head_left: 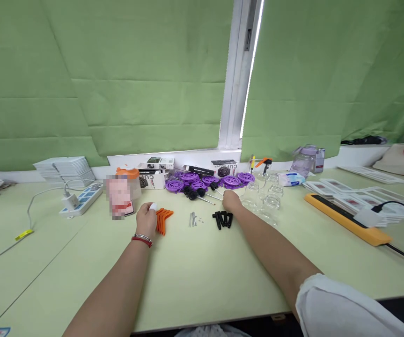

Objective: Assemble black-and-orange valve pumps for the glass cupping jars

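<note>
So the right hand (231, 201) is at the near-right end of a black-knobbed rod (217, 189), lying diagonally, knob pointing far left. Left hand (146, 221) is by the orange brackets (163, 220). Can't tell if either's gripping. Pale green table (187, 276), green covering (152, 70) behind.

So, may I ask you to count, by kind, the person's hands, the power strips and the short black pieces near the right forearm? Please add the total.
Hands: 2 (left hand, right hand)
Power strips: 2 (white strip, orange strip)
Short black pieces: 4
Total: 8
</note>
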`<state>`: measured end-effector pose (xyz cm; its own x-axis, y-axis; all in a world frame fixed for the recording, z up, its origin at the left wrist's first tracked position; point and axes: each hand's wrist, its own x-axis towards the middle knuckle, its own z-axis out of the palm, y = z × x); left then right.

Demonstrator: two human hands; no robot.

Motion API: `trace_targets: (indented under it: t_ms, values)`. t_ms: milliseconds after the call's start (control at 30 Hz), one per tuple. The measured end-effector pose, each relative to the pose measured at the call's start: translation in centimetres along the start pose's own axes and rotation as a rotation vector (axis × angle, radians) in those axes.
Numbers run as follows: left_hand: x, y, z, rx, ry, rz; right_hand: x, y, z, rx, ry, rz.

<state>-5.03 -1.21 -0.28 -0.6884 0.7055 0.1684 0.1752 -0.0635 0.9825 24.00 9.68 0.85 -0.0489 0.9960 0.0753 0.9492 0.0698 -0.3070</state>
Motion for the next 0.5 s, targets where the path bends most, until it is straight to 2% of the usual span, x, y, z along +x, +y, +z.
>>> trace_targets:
  t_ms: [100,200,267,367,433,500]
  values:
    - [-0.1,0.4,-0.1,0.004,-0.006,0.005,-1.0,-1.2,-1.1,0.082,0.028,-0.033]
    - [0.0,1.0,-0.3,-0.043,-0.05,0.097,-3.0,-3.8,-1.8,0.227,0.002,-0.177]
    - [-0.2,1.6,-0.7,-0.083,-0.134,0.253,-4.7,-6.0,-1.9,0.503,-0.153,-0.352]
    - [-0.7,2.4,-1.3,-0.042,-0.272,0.494,-7.1,-9.0,-1.5,0.792,-0.485,-0.445]
    - [-1.0,2.8,-1.7,0.006,-0.329,0.516,-8.1,-10.3,-1.0,0.904,-0.644,-0.481]
    - [-1.0,3.0,-1.9,-0.001,-0.31,0.413,-8.5,-11.2,-0.4,1.029,-0.713,-0.453]
